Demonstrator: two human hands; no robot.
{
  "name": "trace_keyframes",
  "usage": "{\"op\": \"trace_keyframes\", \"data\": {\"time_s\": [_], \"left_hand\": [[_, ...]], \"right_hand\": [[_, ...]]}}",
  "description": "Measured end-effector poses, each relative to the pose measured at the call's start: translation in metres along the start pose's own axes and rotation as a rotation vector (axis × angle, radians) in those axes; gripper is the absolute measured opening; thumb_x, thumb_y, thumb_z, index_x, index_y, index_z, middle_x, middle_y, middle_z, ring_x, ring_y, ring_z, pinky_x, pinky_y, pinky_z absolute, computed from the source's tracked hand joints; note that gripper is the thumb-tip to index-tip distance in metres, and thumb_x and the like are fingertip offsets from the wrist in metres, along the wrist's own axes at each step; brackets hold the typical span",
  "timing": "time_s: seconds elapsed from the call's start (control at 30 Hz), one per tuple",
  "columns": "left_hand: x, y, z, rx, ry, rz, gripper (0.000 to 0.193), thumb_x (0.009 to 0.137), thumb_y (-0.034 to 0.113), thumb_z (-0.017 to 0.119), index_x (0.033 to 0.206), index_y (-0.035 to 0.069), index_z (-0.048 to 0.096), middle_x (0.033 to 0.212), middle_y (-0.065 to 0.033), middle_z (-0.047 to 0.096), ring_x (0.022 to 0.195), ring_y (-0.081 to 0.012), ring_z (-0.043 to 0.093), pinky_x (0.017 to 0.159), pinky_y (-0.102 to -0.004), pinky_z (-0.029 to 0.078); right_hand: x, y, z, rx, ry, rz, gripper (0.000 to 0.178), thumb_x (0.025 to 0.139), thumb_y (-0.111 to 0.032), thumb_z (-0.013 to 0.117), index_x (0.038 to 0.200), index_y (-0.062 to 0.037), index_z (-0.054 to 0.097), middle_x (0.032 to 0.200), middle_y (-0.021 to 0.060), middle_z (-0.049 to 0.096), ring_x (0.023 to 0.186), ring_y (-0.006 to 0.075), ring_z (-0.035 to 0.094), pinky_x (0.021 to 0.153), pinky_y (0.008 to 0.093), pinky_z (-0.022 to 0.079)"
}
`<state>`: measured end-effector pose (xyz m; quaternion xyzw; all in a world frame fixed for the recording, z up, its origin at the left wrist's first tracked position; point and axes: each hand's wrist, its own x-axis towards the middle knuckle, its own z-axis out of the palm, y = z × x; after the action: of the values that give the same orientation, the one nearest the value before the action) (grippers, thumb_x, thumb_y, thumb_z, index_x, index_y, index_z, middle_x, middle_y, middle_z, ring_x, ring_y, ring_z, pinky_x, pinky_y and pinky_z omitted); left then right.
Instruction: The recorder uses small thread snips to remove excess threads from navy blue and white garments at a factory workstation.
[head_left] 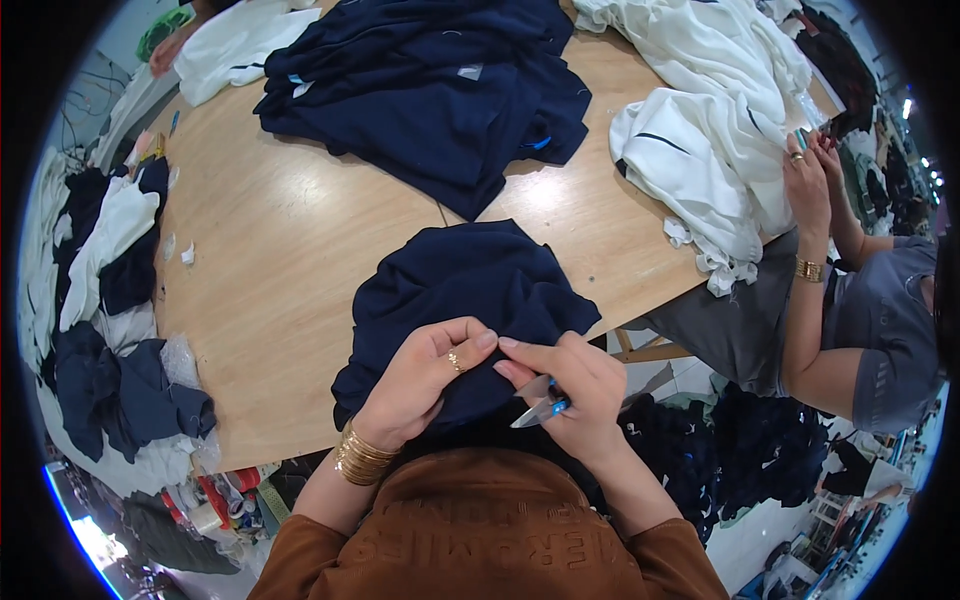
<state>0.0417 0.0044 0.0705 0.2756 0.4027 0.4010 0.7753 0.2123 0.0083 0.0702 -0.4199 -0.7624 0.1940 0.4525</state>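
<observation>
Navy garment [470, 290] on counter [270, 250]: soft, light, limp; left hand [425, 375] fingers pinch its fold, right hand [575, 390] fingers grip thread snips [540, 405]; best held bunched at edge.

Single head-worn fisheye view, looking steeply down from above the wearer's chest onto a wooden table [290, 250]; the wearer's forearms enter from the lower edge, close to the lens; straight edges bow toward the dark circular rim; no second view
</observation>
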Motion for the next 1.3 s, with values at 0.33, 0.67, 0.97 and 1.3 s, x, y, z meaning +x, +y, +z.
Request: {"op": "trace_keyframes", "data": {"time_s": [0.33, 0.67, 0.97, 1.3], "left_hand": [[0.0, -0.001, 0.01, 0.166, 0.089, 0.102, 0.018, 0.091, 0.02, 0.055, 0.08, 0.005, 0.056, 0.076, 0.0079, 0.049, 0.071, 0.0005, 0.041, 0.066, -0.0157, 0.035], [-0.005, 0.002, 0.006, 0.298, 0.044, 0.168, 0.021, 0.094, 0.021, 0.051, 0.083, 0.004, 0.052, 0.073, 0.0079, 0.04, 0.067, -0.0001, 0.033, 0.059, -0.0162, 0.032], [-0.007, 0.003, 0.006, 0.295, 0.055, 0.168, 0.021, 0.093, 0.021, 0.053, 0.079, 0.004, 0.051, 0.07, 0.0083, 0.039, 0.063, 0.0003, 0.03, 0.054, -0.0166, 0.027], [-0.013, 0.004, 0.008, 0.333, 0.11, 0.191, 0.023, 0.09, 0.021, 0.057, 0.075, 0.006, 0.05, 0.067, 0.0083, 0.041, 0.058, 0.0008, 0.028, 0.05, -0.0177, 0.024]], "right_hand": [[-0.002, 0.006, -0.004, 0.276, -0.011, 0.191, 0.011, 0.074, 0.002, 0.063, 0.081, -0.0036, 0.057, 0.067, 0.0057, 0.054, 0.054, 0.0153, 0.052, 0.049, 0.0262, 0.039], [0.007, -0.002, -0.027, 0.181, -0.122, 0.315, 0.023, 0.071, -0.018, 0.073, 0.081, -0.0045, 0.058, 0.064, 0.0028, 0.052, 0.054, 0.0121, 0.046, 0.048, 0.0242, 0.034], [0.009, -0.002, -0.034, -0.143, -0.231, 0.09, 0.026, 0.068, -0.025, 0.075, 0.081, -0.0066, 0.062, 0.065, 0.0031, 0.054, 0.053, 0.0191, 0.048, 0.048, 0.0295, 0.035], [0.011, -0.011, -0.03, -0.26, -0.255, 0.037, 0.024, 0.065, -0.023, 0.075, 0.076, -0.0066, 0.061, 0.062, 0.0029, 0.052, 0.054, 0.0199, 0.046, 0.05, 0.0307, 0.033]]}}
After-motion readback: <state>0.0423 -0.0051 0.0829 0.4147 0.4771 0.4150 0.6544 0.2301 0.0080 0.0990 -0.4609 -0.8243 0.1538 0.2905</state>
